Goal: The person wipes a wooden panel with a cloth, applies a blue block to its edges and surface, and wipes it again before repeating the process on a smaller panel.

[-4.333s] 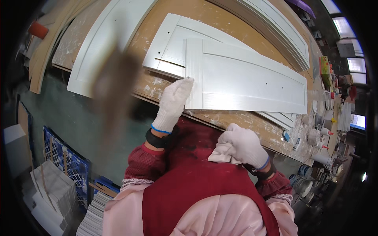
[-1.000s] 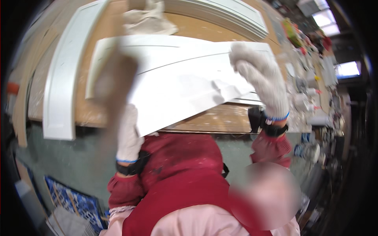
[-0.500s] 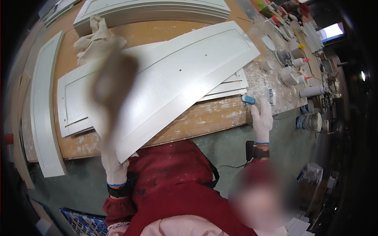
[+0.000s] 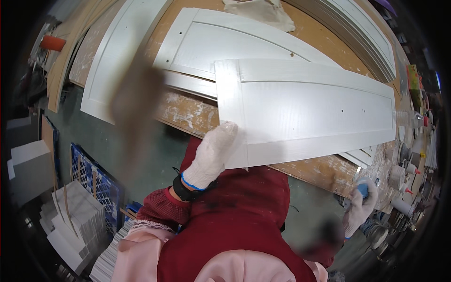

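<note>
A white framed panel (image 4: 305, 108), like a cabinet door, lies slanted over other white panels (image 4: 239, 40) on the workbench. My left hand (image 4: 211, 155), in a white knitted glove, grips this top panel at its near left edge; the fingers' undersides are hidden. Off the panel's near right corner, my right hand (image 4: 361, 209), gloved too, is closed around a small blue object (image 4: 362, 190). Only part of that object shows between the fingers, so its kind is unclear.
A beige cloth (image 4: 265, 13) lies at the back, beside a stack of white panels (image 4: 350, 35). Another panel (image 4: 117, 61) overhangs the bench at left. Bottles and tubs (image 4: 399, 178) crowd the right side. A brown blur covers part of the left.
My right hand has picked up the blue object from the bench. The view has swung left, and the top panel now lies more level in it. My left hand still holds its edge.
</note>
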`<state>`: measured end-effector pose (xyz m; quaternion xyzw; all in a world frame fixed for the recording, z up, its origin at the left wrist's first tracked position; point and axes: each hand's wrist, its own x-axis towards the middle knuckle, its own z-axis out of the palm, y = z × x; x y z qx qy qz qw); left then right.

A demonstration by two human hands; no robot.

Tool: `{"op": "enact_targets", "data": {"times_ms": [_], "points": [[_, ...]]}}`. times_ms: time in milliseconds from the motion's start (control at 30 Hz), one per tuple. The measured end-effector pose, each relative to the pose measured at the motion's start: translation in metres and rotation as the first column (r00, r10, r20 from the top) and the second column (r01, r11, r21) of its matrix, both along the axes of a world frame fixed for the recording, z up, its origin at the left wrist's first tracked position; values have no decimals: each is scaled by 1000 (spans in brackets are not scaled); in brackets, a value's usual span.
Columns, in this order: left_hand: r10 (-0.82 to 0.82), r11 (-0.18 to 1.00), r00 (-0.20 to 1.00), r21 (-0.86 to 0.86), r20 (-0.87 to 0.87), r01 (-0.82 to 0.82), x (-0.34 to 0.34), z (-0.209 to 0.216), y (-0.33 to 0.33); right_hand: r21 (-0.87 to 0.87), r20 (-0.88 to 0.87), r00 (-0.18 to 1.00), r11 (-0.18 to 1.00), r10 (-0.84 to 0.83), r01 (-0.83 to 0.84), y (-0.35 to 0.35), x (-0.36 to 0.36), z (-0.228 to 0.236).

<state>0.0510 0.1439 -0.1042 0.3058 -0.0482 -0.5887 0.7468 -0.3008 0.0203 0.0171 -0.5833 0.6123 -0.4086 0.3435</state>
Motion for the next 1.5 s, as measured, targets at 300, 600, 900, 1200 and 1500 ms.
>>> {"op": "enact_targets", "data": {"times_ms": [300,600,900,1200,1500], "points": [[-98,994,884,82,458,68,3,12,-2,29,-331,625,670,707,-742,3,203,17],[153,988,171,-152,973,-17,3,12,-12,-26,-375,585,622,720,-782,-1,223,7],[57,997,725,-78,687,-4,-5,16,-10,52,-380,528,587,760,-808,-5,223,12],[359,933,302,-347,883,-96,-5,1,-15,-9,-382,545,587,746,-809,-6,221,10],[128,985,738,-170,662,-18,-9,7,-8,68,-348,516,570,783,-819,-9,221,11]]}}
